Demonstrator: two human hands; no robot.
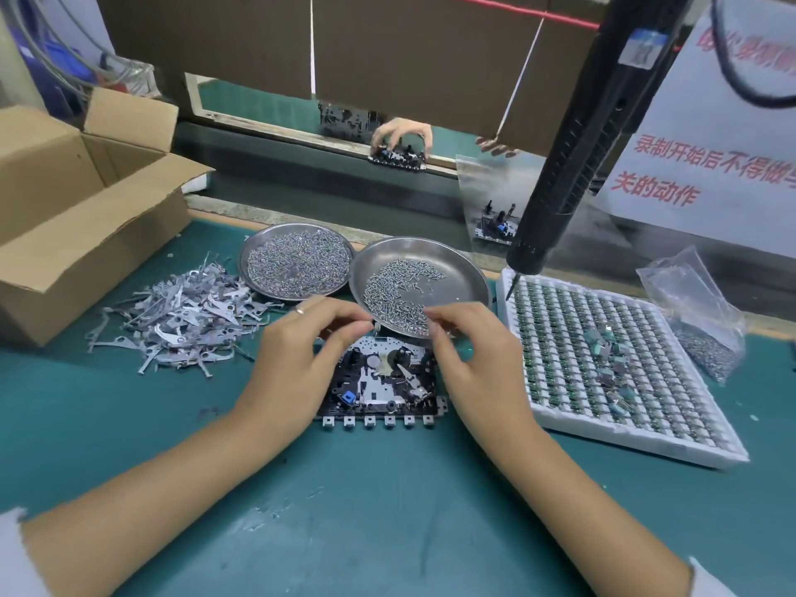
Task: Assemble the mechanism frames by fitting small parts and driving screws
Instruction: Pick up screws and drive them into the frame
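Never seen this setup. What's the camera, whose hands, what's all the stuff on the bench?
One picture, from a camera worn on the worker's head, looking down at a green bench. No robot: the left hand and right hand hover over a mechanism frame, fingertips pinched; whether they hold a small part is too small to tell. Behind it sit two steel dishes of screws, left a pile of metal levers, right a white tray of small parts. The black electric screwdriver hangs unheld above.
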